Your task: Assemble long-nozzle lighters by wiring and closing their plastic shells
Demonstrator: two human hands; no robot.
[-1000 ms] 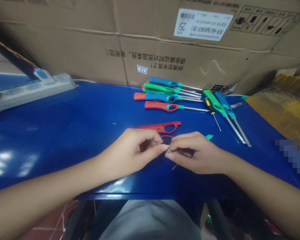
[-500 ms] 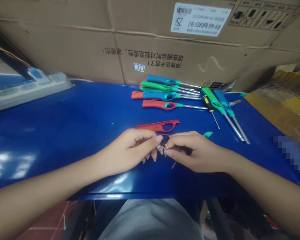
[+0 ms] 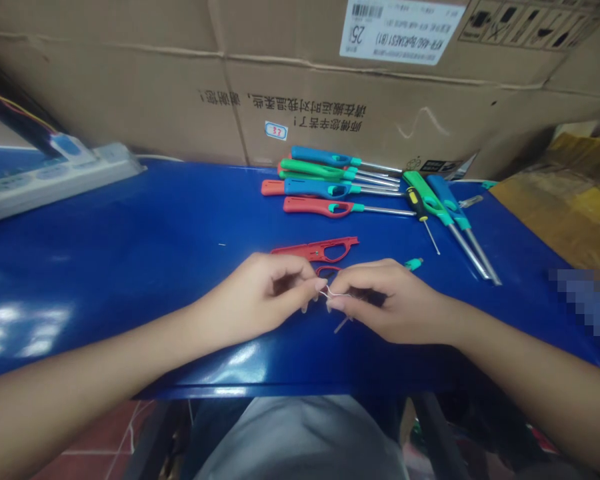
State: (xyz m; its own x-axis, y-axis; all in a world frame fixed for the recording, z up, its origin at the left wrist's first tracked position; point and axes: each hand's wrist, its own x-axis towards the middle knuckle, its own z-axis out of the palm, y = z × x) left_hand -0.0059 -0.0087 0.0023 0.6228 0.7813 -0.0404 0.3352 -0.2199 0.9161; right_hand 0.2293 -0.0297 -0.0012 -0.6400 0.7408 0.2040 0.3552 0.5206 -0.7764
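My left hand (image 3: pixel 260 297) and my right hand (image 3: pixel 390 300) meet over the blue table (image 3: pixel 130 220), their fingertips pinching a thin bent wire (image 3: pixel 334 292) between them. A small dark part (image 3: pixel 375 298) lies partly hidden under my right fingers, and a short metal rod (image 3: pixel 343 325) sticks out below them. Just beyond my fingertips is a red lighter half-shell (image 3: pixel 314 251), with a small red loop piece (image 3: pixel 329 271) by it. A small teal piece (image 3: pixel 414 264) lies past my right hand.
Assembled long-nozzle lighters (image 3: pixel 320 187) lie in a row at the back, beside a yellow-and-black screwdriver (image 3: pixel 417 203). A white power strip (image 3: pixel 55 177) sits at back left. Cardboard boxes (image 3: pixel 330 87) stand behind the table.
The wire now shows as a stretched strand between my fingertips rather than a small loop. My fingers have shifted slightly, and the whole view has tilted a little.
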